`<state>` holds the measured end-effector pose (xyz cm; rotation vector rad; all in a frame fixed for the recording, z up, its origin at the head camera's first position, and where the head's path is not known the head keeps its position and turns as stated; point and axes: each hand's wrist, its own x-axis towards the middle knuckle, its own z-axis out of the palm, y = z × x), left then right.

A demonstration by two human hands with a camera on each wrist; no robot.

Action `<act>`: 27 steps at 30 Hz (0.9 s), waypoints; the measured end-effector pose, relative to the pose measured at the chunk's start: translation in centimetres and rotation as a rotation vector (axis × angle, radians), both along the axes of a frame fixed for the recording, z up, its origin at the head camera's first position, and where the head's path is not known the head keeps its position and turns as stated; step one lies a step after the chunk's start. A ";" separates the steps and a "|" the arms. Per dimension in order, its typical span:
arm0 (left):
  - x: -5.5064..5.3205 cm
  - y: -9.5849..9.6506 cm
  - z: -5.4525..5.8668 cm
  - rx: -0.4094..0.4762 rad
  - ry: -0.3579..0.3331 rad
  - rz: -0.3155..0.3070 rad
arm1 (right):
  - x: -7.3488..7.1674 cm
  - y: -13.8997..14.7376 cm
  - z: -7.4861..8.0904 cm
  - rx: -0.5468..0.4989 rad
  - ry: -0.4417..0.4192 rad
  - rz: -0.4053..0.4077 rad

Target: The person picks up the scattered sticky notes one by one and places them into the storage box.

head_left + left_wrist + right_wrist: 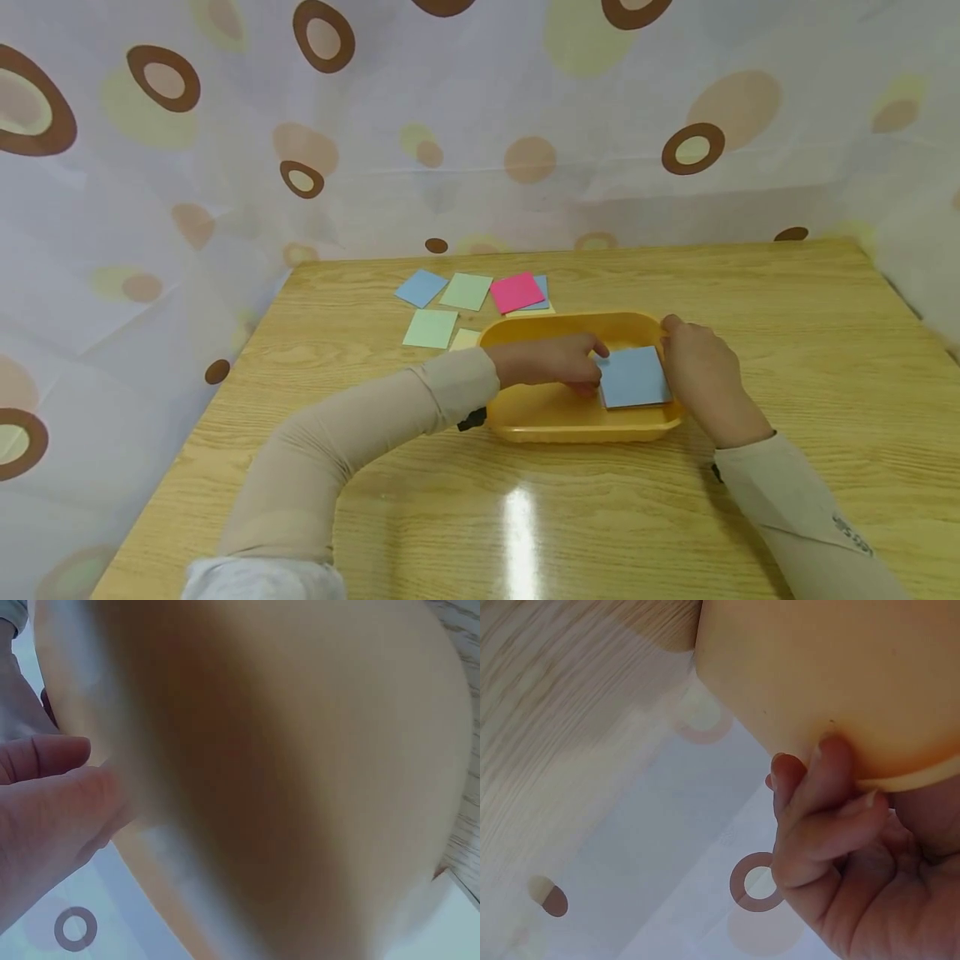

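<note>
A yellow-orange plastic tray (585, 433) with rounded corners stands on the wooden table. In its right part lies a small stack of square paper notes with a blue note (634, 377) on top. My left hand (551, 360) reaches into the tray from the left, its fingertips at the left edge of the blue note. In the left wrist view the tray's wall partly hides those fingers (56, 799). On the right, my right hand (701, 375) grips the tray's rim; the right wrist view shows its fingers (829, 825) curled about the edge.
Behind the tray lie several square notes: a blue one (421, 288), green ones (466, 292), and a pink one (517, 292) overlapping others. A pale yellow note (464, 338) is partly hidden by the tray. Patterned cloth (480, 167) hangs behind the table (810, 333).
</note>
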<state>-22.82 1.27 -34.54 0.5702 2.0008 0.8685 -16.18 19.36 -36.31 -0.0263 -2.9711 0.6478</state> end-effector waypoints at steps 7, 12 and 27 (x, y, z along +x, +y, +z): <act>0.1 -0.5 0.3 -0.006 -0.012 0.032 | 0.0 0.0 0.0 -0.006 0.003 0.008; 0.0 -0.9 0.2 0.019 -0.046 0.040 | 0.0 0.0 0.1 -0.005 0.007 0.009; -3.9 -7.7 5.1 0.257 0.158 0.124 | -0.1 0.2 -0.2 -0.006 0.018 0.032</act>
